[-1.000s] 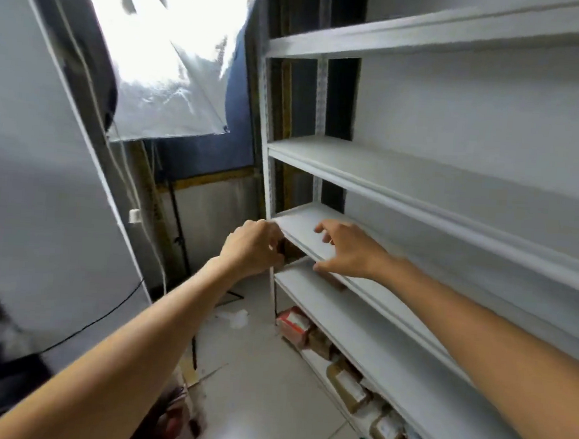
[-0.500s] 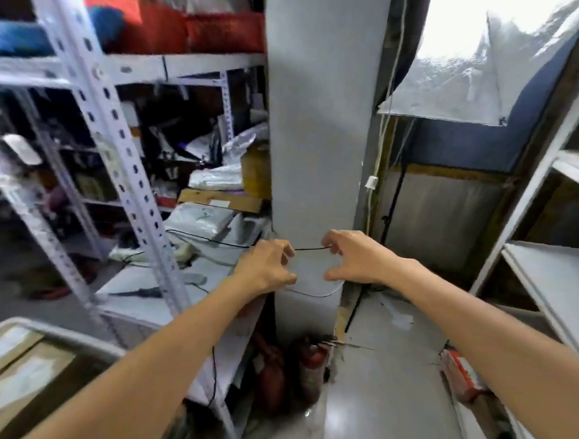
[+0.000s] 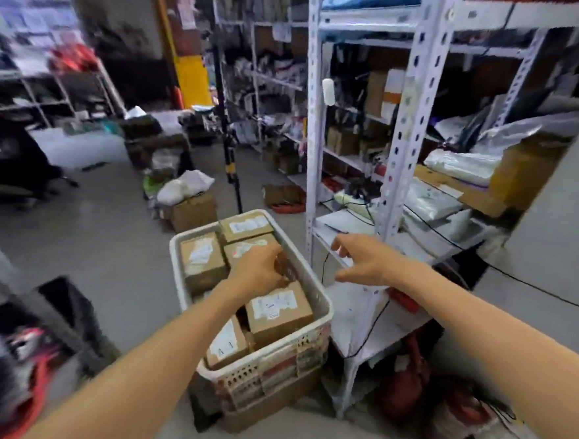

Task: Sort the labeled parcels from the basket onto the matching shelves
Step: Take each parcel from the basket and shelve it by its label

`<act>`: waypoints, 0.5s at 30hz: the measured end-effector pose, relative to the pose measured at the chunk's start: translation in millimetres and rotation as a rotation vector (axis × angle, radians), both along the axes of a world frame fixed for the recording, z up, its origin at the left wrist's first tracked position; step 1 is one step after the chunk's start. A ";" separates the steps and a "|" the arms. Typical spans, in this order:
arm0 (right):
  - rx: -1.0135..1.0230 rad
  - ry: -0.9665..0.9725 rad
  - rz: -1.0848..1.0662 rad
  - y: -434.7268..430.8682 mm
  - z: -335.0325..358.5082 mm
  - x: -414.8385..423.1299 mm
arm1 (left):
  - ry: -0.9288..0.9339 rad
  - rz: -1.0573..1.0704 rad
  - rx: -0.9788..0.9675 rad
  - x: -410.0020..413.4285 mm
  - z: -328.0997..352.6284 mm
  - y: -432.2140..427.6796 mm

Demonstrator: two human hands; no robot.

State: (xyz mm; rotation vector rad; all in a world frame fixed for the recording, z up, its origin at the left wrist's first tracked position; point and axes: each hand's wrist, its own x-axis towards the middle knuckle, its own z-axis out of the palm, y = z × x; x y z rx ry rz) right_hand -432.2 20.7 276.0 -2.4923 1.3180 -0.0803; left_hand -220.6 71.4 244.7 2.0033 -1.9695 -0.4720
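A white plastic basket [image 3: 324, 302] stands on the floor, raised on a cardboard box. It holds several brown cardboard parcels with white labels: one near the front [image 3: 279, 310], one with handwriting at the front corner [image 3: 226, 344], one at the far end [image 3: 246, 226], one on the left [image 3: 201, 257]. My left hand [image 3: 260, 268] is down in the middle of the basket, fingers curled onto a darker parcel [image 3: 285, 267] by the right wall. My right hand [image 3: 364, 259] hovers open just right of the basket, holding nothing.
A white perforated metal rack [image 3: 402, 151], crowded with bags and cables, stands right of the basket, its low shelf [image 3: 353, 309] beside the rim. A tripod pole [image 3: 229, 153] and a floor box [image 3: 192, 212] stand beyond. Red items [image 3: 407, 382] lie under the rack.
My view has swung left and down, from the white sorting shelves past a pillar to the basket. Both hands have come away from the shelf; the left now reaches into the basket.
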 end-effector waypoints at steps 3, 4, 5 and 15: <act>0.016 -0.004 0.066 -13.8 -1.5 37.8 | 0.030 0.091 0.020 32.4 -4.1 0.6; 0.027 -0.001 0.078 -19.7 -2.0 48.1 | 0.033 0.113 0.027 41.7 -4.6 -2.4; 0.035 0.006 0.089 -25.3 -2.5 57.2 | 0.035 0.131 0.033 50.3 -4.9 -6.7; 0.058 0.118 0.117 -99.3 -21.1 126.8 | 0.112 0.175 0.092 114.6 -31.2 -80.0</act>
